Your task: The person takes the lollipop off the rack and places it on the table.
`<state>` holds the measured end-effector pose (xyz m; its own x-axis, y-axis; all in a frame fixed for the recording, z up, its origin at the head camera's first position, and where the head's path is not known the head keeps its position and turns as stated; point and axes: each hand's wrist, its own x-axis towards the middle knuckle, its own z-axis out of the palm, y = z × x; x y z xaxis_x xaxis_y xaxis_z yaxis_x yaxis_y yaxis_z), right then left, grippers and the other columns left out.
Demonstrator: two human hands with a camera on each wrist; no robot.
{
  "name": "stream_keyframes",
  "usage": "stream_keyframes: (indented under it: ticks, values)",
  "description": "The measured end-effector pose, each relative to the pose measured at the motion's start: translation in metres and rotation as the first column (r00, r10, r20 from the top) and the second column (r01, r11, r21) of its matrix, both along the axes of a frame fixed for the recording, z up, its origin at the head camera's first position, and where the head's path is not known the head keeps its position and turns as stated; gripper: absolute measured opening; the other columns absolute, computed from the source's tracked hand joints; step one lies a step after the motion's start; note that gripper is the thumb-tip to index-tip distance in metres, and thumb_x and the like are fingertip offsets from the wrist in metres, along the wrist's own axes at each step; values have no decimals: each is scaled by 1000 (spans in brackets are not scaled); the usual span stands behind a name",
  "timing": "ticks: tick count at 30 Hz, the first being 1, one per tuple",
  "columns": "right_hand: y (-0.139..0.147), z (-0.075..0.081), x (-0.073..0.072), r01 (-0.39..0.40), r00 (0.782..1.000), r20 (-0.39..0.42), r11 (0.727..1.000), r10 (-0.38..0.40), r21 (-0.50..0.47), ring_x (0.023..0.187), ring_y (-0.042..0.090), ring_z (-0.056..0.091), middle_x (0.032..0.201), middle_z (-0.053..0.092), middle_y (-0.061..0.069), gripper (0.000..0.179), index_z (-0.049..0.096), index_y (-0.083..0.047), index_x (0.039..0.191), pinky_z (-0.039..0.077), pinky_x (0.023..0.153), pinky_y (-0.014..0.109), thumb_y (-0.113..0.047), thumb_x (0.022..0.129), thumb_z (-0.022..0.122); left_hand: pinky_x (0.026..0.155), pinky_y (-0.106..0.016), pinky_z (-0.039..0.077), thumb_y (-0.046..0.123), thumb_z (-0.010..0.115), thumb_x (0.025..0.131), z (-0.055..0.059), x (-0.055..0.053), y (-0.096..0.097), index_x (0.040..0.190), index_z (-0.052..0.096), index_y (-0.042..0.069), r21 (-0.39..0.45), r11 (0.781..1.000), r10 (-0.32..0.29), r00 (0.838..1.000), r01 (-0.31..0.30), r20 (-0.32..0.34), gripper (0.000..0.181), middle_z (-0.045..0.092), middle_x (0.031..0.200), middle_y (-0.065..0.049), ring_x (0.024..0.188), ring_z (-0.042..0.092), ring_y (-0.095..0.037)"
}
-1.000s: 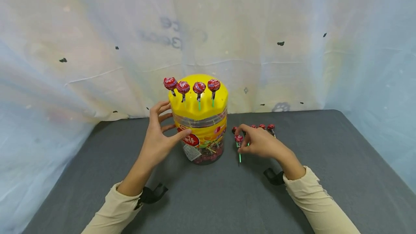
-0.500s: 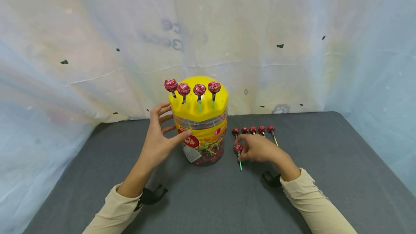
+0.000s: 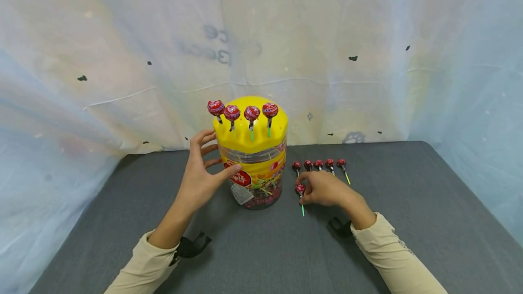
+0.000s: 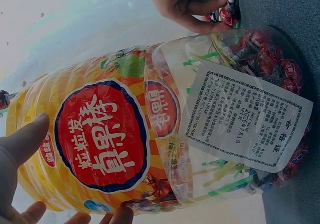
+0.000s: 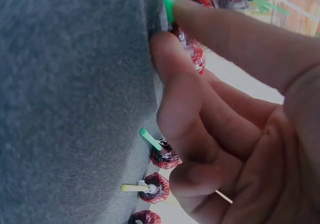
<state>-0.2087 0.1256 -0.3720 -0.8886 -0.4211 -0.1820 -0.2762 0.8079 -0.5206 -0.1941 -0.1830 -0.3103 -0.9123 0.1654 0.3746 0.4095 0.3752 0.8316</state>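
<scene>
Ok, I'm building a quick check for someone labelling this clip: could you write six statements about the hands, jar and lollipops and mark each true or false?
1. The left hand holds the jar at its side. True.
2. Four lollipops stand up from the yellow lid. True.
3. The right hand is on the lid. False: it pinches a single lollipop beside the jar.
4. The row just beyond the right hand has two lollipops. False: five lollipops are there.
5. Red-wrapped sweets show through the jar's clear lower part. True.
6. The white label is on the lid. False: it is on the jar's lower part.
</scene>
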Motion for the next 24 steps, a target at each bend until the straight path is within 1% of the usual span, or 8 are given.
stream_keyframes:
  ticks: [3, 9, 13, 17, 20, 24]
  values:
    - [-1, 0, 0, 19, 1000, -6, 1000, -19, 9, 68, 6, 60, 80, 71, -6, 40, 67, -9, 119, 51, 64, 26, -19, 83, 81, 101, -52, 52, 16, 83, 82, 0, 0, 0, 150, 21, 20, -3, 1000, 4, 1000, -4, 1, 92, 29, 155, -8, 134, 45, -30]
    - [-1, 0, -2, 29, 999, -12, 999, -29, 19, 68, 7, 59, 80, 71, -6, 41, 66, -9, 120, 50, 64, 27, -19, 83, 81, 101, -52, 52, 16, 83, 82, 0, 0, 0, 150, 21, 21, -10, 1000, 6, 1000, -6, 2, 92, 29, 155, -8, 134, 44, -30]
    - [-1, 0, -2, 30, 999, -13, 999, -30, 30, 69, 6, 59, 80, 71, -6, 42, 66, -10, 121, 51, 65, 27, -20, 83, 81, 101, -52, 52, 15, 83, 82, 0, 0, -1, 150, 21, 20, -8, 1000, 2, 1000, -2, 0, 92, 29, 155, -9, 134, 44, -31]
    - [-1, -1, -2, 13, 1000, -23, 1000, -12, 28, 68, 5, 60, 79, 71, -6, 43, 66, -8, 121, 52, 65, 27, -19, 83, 81, 102, -53, 52, 13, 82, 82, 1, 0, 0, 151, 21, 19, -7, 1000, 0, 1000, 0, -4, 92, 30, 155, -10, 135, 44, -31]
    - [1, 2, -1, 9, 1000, -15, 1000, -8, 18, 68, 5, 60, 79, 71, -6, 46, 65, -7, 123, 51, 64, 26, -20, 82, 82, 102, -53, 51, 13, 82, 83, 1, 0, 0, 151, 21, 18, -8, 1000, 0, 1000, 0, 1, 91, 29, 155, -10, 135, 44, -32]
    - [7, 13, 1, 31, 999, 10, 999, -31, 7, 70, 7, 60, 82, 71, -5, 52, 62, -6, 128, 51, 64, 27, -21, 82, 82, 102, -54, 51, 14, 82, 82, 2, -1, -2, 151, 20, 19, -21, 1000, -12, 1000, 12, 6, 93, 30, 155, -10, 135, 44, -32]
